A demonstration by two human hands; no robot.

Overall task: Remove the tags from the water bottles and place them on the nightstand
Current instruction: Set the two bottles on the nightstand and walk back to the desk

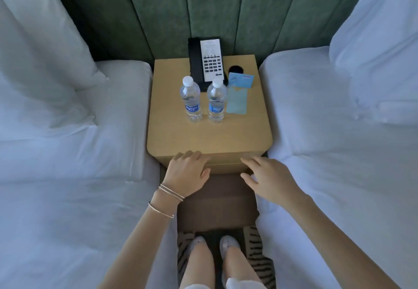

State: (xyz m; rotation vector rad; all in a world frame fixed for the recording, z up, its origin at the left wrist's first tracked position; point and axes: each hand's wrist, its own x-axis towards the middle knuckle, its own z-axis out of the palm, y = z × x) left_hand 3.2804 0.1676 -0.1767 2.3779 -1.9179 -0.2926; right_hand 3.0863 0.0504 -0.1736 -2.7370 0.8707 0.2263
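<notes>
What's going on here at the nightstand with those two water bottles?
A person stands between two beds, facing the nightstand. The left bottle and right bottle stand upright on it in front of a black phone, with no tag on either neck. Light blue tags lie flat beside the right bottle. Neither hand holds anything: the left hand rests on the nightstand's front edge, and the right hand is open close by that edge.

two water bottles [191, 100] on nightstand [209, 137]
</notes>
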